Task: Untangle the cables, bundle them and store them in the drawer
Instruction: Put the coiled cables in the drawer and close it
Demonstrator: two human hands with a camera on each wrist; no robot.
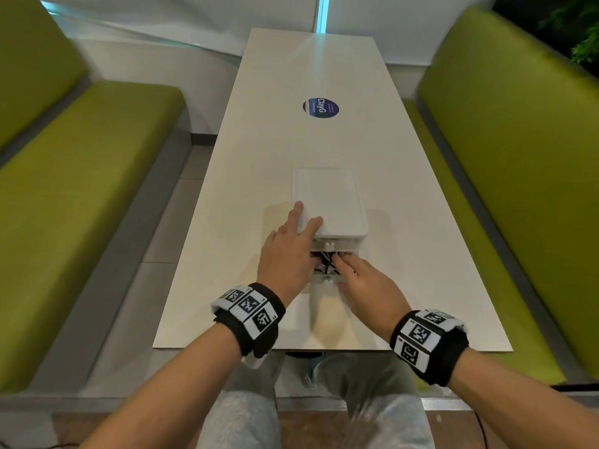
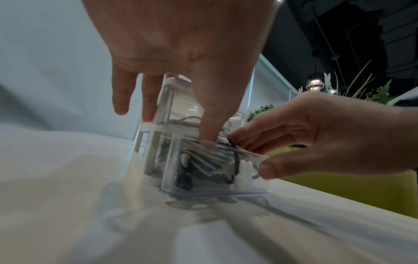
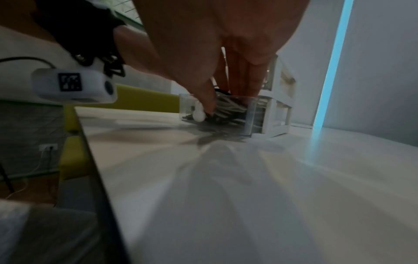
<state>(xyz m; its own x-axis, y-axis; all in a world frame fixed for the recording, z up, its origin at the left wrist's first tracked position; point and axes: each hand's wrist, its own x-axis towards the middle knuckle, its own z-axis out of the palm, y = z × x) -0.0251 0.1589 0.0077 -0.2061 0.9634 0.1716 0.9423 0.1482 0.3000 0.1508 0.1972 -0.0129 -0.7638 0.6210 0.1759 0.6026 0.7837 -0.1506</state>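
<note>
Cables (image 2: 203,157): white and black, bundled, lying inside the pulled-out clear drawer (image 2: 248,185); 1 black strand loops up over the drawer's top edge by the right fingers.
Drawer: bottom tier of a small white organizer (image 1: 334,202), slid out toward the person, resting on the table (image 1: 259,157); small white knob (image 2: 243,176) on its front wall.
Organizer: 2 tiers, white frame, clear walls, flat white top; upper tier is pushed in and holds something pale, too blurred to tell what.
Left hand (image 1: 285,251): 2 fingers lie straight along the organizer's near left top corner; in the left wrist view, 1 finger reaches down into the drawer onto the cables. Grip: relaxed, nothing clasped.
Right hand (image 1: 366,286): over the drawer's front right. Thumb presses the outside of the front wall just beside the knob, fingers curl over the rim onto the cables. Grip: narrow pinch on the drawer's front wall.
Table: long, white, glossy, round blue sticker (image 1: 321,107) further up.
Seats: green benches (image 1: 81,196) on both sides.
Wrists: black bands with black-and-white markers (image 1: 249,306) on both.
</note>
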